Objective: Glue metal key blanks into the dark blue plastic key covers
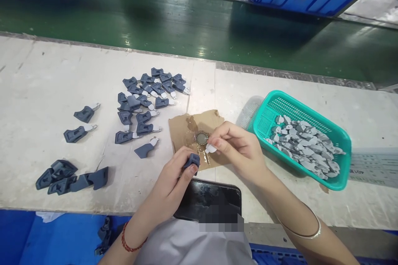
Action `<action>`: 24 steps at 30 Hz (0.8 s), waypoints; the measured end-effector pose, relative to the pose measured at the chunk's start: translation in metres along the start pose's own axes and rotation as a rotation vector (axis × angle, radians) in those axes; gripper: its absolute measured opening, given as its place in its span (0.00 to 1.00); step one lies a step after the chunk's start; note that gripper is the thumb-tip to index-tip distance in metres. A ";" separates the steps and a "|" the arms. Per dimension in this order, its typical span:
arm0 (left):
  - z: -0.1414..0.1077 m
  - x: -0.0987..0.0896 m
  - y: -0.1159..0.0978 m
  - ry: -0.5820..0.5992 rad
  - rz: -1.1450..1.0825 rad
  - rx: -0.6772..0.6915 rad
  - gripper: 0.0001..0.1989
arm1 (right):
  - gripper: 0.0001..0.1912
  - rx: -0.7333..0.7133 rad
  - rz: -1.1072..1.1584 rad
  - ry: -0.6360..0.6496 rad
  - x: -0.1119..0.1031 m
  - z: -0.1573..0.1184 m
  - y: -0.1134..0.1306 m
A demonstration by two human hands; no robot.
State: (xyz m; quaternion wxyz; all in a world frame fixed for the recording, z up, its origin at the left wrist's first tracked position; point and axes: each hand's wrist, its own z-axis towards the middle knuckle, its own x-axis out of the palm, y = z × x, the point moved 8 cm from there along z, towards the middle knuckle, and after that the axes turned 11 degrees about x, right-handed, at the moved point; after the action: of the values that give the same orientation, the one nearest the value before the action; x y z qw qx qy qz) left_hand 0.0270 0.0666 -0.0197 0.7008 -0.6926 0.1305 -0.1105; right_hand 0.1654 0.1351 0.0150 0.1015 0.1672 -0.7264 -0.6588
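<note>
"Where are the edges?"

"The table's [31,87] far edge meets a green surface [186,29]; the phone [208,198] lies close to its near edge. A wide stretch of tabletop separates the two left-hand joined pieces [77,133] from the bigger group [144,128]."

"And by the hands?"

"The left hand's [168,186] grip is closed around a dark blue part [192,160], over the near side of the brown sheet [180,126]. The right hand's [244,149] grip pinches a white piece [210,148] beside the round dish [202,138] on that sheet. A narrower strip of table runs from the sheet to the green basket [311,112] on the right."

"Count them for me?"

"One basket, one phone, one sheet, one dish. Two joined pieces at left, roughly twenty in the overlapping group, about five loose dark blue parts [83,182] near left. The light grey pieces [307,145] heaped in the basket are too many to count"
</note>
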 end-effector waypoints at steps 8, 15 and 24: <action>-0.004 0.004 0.009 0.039 0.017 -0.083 0.16 | 0.05 -0.023 -0.096 0.099 0.017 -0.005 -0.001; -0.004 0.003 0.010 0.040 0.030 -0.084 0.15 | 0.06 -0.073 -0.220 0.129 0.021 -0.005 0.001; -0.005 0.002 0.013 0.021 0.017 -0.115 0.16 | 0.09 -0.161 -0.332 0.161 0.030 -0.006 0.012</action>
State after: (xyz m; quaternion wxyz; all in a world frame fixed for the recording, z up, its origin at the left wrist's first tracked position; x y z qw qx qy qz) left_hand 0.0267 0.0615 -0.0326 0.6592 -0.7295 0.1500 -0.1041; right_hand 0.1390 0.1189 0.0259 0.0623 0.3281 -0.6232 -0.7071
